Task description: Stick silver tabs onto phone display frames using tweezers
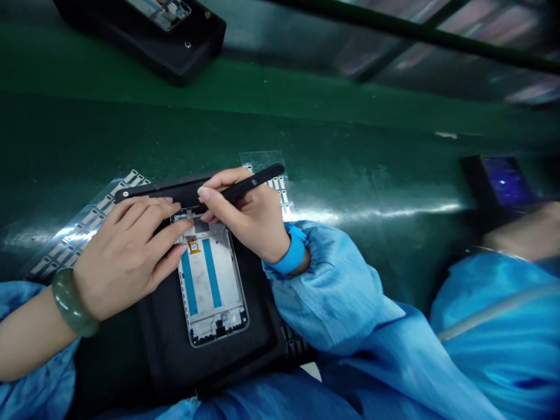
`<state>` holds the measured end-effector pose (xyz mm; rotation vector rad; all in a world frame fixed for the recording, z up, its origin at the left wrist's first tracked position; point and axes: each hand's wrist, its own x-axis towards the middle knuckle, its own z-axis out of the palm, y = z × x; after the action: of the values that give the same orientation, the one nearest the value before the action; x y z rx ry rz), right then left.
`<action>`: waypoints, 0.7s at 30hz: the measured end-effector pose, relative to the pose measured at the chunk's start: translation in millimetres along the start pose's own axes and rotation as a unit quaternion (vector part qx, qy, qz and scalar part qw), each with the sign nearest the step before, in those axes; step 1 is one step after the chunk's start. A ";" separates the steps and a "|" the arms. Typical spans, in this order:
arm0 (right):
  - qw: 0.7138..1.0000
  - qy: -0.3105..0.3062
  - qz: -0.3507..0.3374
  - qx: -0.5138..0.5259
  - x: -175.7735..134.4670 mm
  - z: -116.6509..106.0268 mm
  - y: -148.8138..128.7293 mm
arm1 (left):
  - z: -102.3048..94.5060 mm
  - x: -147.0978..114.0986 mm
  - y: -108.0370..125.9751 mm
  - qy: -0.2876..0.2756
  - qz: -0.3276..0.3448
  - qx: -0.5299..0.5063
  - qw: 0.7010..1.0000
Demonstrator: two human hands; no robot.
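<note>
A phone frame [201,280] with its inside showing lies on a black padded fixture [262,315] in front of me. Two blue strips and a small orange flex piece [193,245] sit in it. My left hand [131,245] grips the frame's upper left corner, thumb and fingers bent over the edge. In a pinch, my right hand [249,216] holds a black pen-shaped tool [258,179] over the frame's top end. The working tip of the tool is hidden behind the fingers.
Clear sheets of small white parts [79,233] lie left of the fixture and behind my right hand. Another black fixture [175,55] bearing a phone frame stands at the back left of the green bench [371,175]. A co-worker's blue sleeve [503,315] and hand are at right, near a lit screen [505,181].
</note>
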<state>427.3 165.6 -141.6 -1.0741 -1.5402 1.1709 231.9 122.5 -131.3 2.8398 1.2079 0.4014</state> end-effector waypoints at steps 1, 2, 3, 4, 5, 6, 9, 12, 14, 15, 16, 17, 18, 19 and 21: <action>0.999 0.009 0.009 0.030 1.5 -0.4 -0.9 | 0.3 -0.1 0.9 0.002 -0.002 0.002 1.000; 0.998 0.016 0.018 0.060 3.5 -0.8 -1.9 | 0.8 -0.3 1.7 0.006 -0.004 0.003 1.000; 0.996 0.020 0.026 0.087 5.8 -1.4 -2.8 | 1.5 -0.5 2.3 0.010 -0.007 0.003 1.000; 0.993 0.020 0.033 0.108 8.3 -1.8 -3.4 | 2.3 -0.6 2.7 0.013 -0.009 0.004 1.000; 0.992 0.019 0.038 0.123 10.7 -2.2 -3.8 | 3.1 -0.6 3.1 0.016 -0.011 0.005 1.000; 0.990 0.016 0.043 0.133 12.9 -2.3 -3.8 | 3.8 -0.5 3.4 0.017 -0.012 0.006 1.000; 0.989 0.007 0.052 0.141 17.1 -1.2 -1.9 | 5.0 0.2 3.8 0.021 -0.013 0.010 1.000; 0.989 0.002 0.057 0.135 18.0 0.8 0.8 | 4.8 0.3 4.1 0.024 -0.014 0.014 1.000; 0.990 0.003 0.056 0.128 17.5 1.5 2.4 | 4.3 0.0 4.8 0.021 -0.014 0.019 0.999; 0.991 0.003 0.052 0.123 17.1 1.5 3.3 | 4.0 -0.1 5.3 0.019 -0.014 0.022 0.999; 0.992 0.002 0.047 0.117 16.4 1.3 4.2 | 3.8 -0.1 6.1 0.018 -0.015 0.024 0.999; 0.993 -0.001 0.040 0.111 15.6 1.0 5.2 | 3.6 0.1 7.0 0.016 -0.016 0.026 0.999; 0.994 -0.006 0.030 0.103 14.6 0.6 6.1 | 3.5 0.3 8.1 0.016 -0.018 0.028 0.999; 0.995 -0.012 0.018 0.093 13.5 0.1 7.0 | 3.5 0.7 9.2 0.015 -0.019 0.029 0.999; 0.997 -0.027 -0.007 0.069 11.1 -0.7 8.1 | 3.6 1.3 11.1 0.014 -0.023 0.031 0.999</action>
<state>426.5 177.9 -147.8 -0.9461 -1.4818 1.2861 241.5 115.9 -133.1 2.8611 1.3089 0.4114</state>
